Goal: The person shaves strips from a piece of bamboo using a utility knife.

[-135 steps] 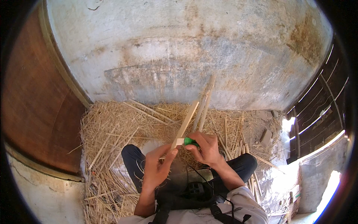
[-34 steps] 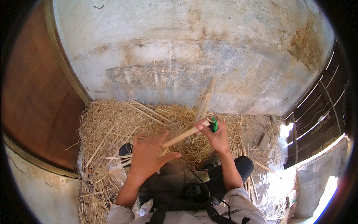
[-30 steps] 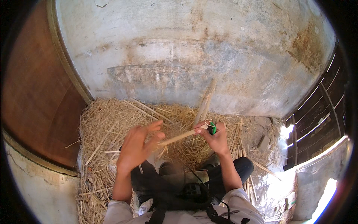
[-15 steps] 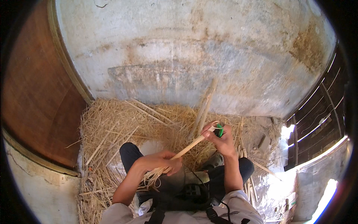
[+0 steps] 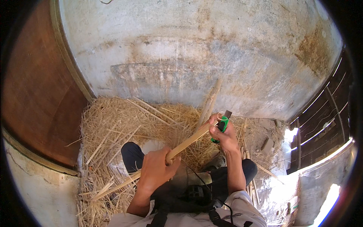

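Observation:
My left hand (image 5: 155,172) is closed around a long pale cane stalk (image 5: 185,142) near its middle. The stalk slants from the straw at lower left up to my right hand. My right hand (image 5: 224,136) grips a green-handled knife (image 5: 222,125) and its thumb presses on the upper end of the stalk. The blade tip points up and away from me. Both hands are above my knees in dark trousers (image 5: 132,155).
A heap of straw and split stalks (image 5: 113,128) covers the ground against a stained concrete wall (image 5: 196,56). Two stalks (image 5: 210,100) lean on that wall. A brown door (image 5: 34,94) stands at left, dark wooden slats (image 5: 325,117) at right.
My left hand has slid along the stalk and now grips it mid-length. The stalk has shifted so more of it trails to the lower left. The right hand with the knife stayed in place.

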`<action>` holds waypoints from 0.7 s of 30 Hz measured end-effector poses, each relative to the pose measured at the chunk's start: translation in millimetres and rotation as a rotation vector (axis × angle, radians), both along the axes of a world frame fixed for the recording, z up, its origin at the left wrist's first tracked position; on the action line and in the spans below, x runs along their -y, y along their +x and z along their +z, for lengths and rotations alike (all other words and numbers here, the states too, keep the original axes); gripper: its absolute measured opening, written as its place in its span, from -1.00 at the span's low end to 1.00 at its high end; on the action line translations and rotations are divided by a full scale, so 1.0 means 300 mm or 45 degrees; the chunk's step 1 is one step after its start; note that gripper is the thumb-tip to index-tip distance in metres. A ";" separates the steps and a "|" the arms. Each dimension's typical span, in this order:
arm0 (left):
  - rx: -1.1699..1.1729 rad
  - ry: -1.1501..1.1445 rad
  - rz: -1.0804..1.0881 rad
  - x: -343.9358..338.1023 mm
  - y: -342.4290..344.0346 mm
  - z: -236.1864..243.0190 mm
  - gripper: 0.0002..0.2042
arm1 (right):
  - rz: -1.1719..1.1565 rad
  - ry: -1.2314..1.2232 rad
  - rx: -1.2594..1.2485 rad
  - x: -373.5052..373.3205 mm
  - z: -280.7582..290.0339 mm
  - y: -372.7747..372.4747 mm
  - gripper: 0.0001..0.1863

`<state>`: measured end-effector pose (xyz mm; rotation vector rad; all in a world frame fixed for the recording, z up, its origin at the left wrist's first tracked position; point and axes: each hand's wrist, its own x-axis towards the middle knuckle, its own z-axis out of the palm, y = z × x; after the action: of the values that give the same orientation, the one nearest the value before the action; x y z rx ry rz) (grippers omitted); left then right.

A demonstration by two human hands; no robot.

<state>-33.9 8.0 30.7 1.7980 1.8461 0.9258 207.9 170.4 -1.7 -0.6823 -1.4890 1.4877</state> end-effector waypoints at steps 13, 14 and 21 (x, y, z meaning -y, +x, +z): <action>0.013 0.022 0.045 -0.039 0.004 -0.063 -0.67 | -0.074 0.238 0.230 -0.055 0.003 0.077 -0.64; 0.040 0.043 0.058 -0.037 0.004 -0.068 -0.67 | 0.208 0.023 0.197 -0.059 -0.001 0.113 -0.58; -0.056 0.070 -0.008 -0.051 0.043 -0.091 -0.67 | 1.161 -0.687 -0.173 -0.016 -0.020 0.001 -0.39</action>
<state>-21.1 23.3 3.4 1.8700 1.8573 0.9508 208.1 175.2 -7.8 -0.1546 -1.3486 2.6266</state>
